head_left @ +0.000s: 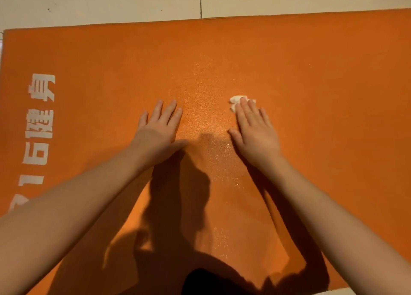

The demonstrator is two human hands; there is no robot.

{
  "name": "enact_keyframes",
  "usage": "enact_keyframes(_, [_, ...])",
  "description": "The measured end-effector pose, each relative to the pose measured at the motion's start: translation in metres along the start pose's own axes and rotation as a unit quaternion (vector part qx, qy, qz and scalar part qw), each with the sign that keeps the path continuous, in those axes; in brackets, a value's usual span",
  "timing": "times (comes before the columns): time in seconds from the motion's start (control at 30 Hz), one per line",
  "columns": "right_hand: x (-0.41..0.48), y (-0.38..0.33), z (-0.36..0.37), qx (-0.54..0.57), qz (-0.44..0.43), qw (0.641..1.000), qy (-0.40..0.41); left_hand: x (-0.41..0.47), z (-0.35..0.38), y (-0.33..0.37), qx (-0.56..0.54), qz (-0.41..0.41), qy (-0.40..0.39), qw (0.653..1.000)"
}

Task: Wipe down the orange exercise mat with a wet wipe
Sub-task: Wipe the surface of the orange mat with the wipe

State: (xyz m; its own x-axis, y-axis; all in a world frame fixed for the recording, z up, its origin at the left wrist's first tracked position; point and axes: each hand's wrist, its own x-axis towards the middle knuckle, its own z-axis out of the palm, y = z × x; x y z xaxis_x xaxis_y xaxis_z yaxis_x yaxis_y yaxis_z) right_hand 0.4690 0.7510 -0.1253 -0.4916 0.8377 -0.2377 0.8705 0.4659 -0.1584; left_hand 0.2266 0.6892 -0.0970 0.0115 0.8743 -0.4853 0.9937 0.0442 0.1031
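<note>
The right hand [255,132] presses the crumpled white wet wipe [235,100] onto the orange foam exercise mat [311,72] with straight fingers. The left hand [159,128] rests flat and empty. Ungripped, the wipe may slip free.

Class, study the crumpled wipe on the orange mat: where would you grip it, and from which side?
Probably the bunched lump of the wipe showing beyond the flat right hand. Pinch it from above, on the far side; its near part lies under that hand, on the mat.
</note>
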Motion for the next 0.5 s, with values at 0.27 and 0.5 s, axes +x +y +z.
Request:
enact_keyframes(0.27, [-0.037,-0.032,0.007,0.053,-0.108,0.991,-0.06,-0.014,0.01,0.006,0.002,-0.017,-0.001,1.0])
enact_keyframes(0.5, [-0.025,-0.006,0.005,0.015,0.043,0.998,-0.032,-0.027,0.016,0.011,-0.01,-0.017,-0.026,0.999])
